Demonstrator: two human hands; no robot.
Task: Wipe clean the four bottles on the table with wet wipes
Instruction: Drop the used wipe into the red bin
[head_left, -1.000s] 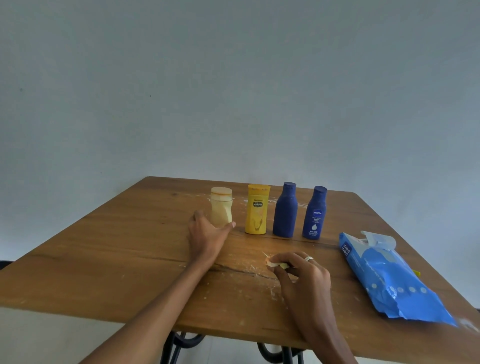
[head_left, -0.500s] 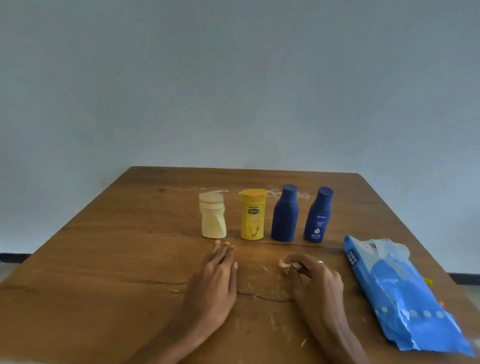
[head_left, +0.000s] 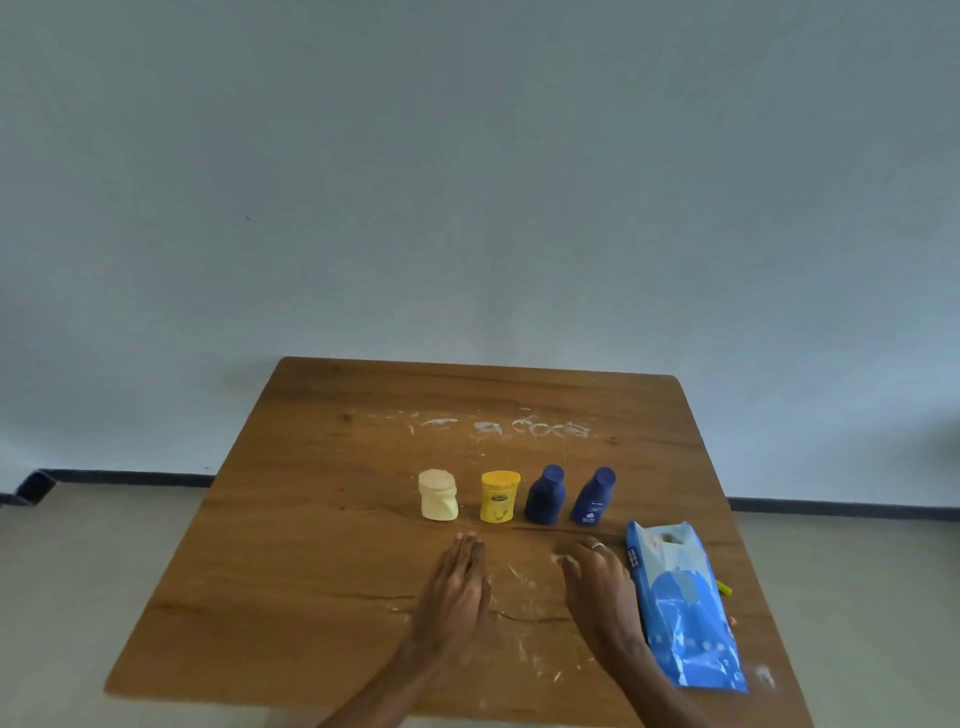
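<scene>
Four bottles stand in a row before me, labels too blurred to read. My left hand lies flat; my right hand pinches a wipe, mostly hidden, beside the pack.

Wet-wipes pack by my right hand: "mee mee" in white on its top left edge. Bottle labels: too small to read.

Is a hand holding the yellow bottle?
No, the yellow bottle stands alone; the left hand lies flat on the table.
</scene>
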